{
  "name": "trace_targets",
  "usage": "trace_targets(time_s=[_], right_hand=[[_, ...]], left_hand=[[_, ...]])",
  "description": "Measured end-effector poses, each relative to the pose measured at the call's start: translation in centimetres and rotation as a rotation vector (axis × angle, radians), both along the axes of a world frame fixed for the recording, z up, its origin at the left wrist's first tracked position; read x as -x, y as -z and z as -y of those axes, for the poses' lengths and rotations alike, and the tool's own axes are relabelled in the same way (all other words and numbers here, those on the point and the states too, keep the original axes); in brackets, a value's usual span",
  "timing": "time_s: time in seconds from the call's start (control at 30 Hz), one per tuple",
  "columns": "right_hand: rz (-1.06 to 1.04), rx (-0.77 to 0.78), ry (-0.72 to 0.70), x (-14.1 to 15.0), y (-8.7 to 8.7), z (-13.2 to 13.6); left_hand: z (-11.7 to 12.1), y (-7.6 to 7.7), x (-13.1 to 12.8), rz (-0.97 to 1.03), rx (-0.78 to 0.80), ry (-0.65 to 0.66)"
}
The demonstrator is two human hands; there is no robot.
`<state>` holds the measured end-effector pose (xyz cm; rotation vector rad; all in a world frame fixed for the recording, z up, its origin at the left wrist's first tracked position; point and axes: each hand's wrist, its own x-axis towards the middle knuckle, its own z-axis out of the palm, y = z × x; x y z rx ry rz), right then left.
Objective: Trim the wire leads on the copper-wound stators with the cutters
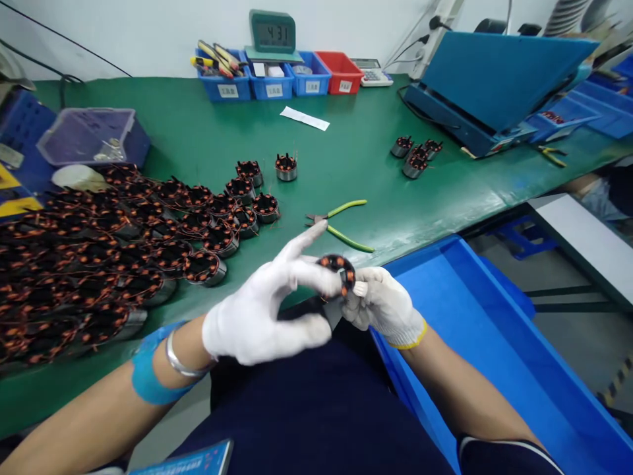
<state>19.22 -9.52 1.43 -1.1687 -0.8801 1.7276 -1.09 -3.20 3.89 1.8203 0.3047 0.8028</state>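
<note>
Both my hands wear white gloves and meet over my lap at the table's front edge. My left hand (262, 310) pinches a small round motor stator (337, 269) with orange copper windings, its index finger stretched out. My right hand (383, 305) is closed on the same stator from the right side. Green-handled pliers (341, 224) lie on the green table (356, 145) just beyond my hands.
A large heap of stators (113, 251) covers the table's left. Three more stators (415, 155) sit at the right. Blue and red bins (277, 76), a clock and a calculator line the back. A blue machine (489, 86) stands far right; a blue tray (494, 343) sits beside my right arm.
</note>
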Motion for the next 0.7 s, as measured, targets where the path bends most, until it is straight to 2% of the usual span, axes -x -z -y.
trace_targets(time_s=[0.07,0.1,0.13,0.17,0.23,0.3,0.33,0.37,0.4,0.5,0.57,0.63,0.7], right_hand=[[-0.046,0.023,-0.003,0.2,-0.3,0.2],[-0.046,0.02,-0.027,0.2,-0.7,0.4],[-0.024,0.001,-0.057,0.2,-1.0,0.5],[0.017,-0.035,-0.087,0.1,-1.5,0.7],[0.155,-0.166,-0.133,-0.1,-2.1,0.8],[0.27,-0.265,-0.149,-0.1,-2.2,0.9],[0.275,-0.26,-0.148,0.1,-1.9,0.9],[0.232,-0.216,-0.141,0.4,-1.5,0.8],[0.151,-0.153,-0.116,0.7,-0.9,0.8],[-0.119,-0.025,-0.007,1.8,0.7,0.9],[-0.125,-0.038,-0.006,1.9,1.0,0.9],[0.138,-0.155,-0.047,1.4,0.6,0.9],[0.581,-0.408,-0.037,0.5,-0.2,0.9]], left_hand=[[0.4,0.2,0.1,0.084,-0.393,-0.014],[0.5,0.3,0.2,0.122,-0.521,-0.029],[0.6,0.4,0.3,0.148,-0.577,-0.084],[0.6,0.5,0.3,0.141,-0.558,-0.16],[0.4,0.6,0.3,0.004,-0.36,-0.25],[0.1,0.6,0.1,-0.218,-0.15,-0.16],[0.0,0.7,0.0,-0.303,-0.117,-0.094],[-0.2,0.8,-0.2,-0.347,-0.154,-0.062],[-0.3,1.0,-0.3,-0.348,-0.251,-0.09],[-0.4,2.0,-0.6,-0.24,-0.678,-0.288],[-0.4,2.6,-0.6,-0.22,-0.822,-0.339],[-0.4,3.0,-0.6,-0.24,-0.806,-0.362],[-0.5,3.3,-0.6,-0.261,-0.74,-0.395]])
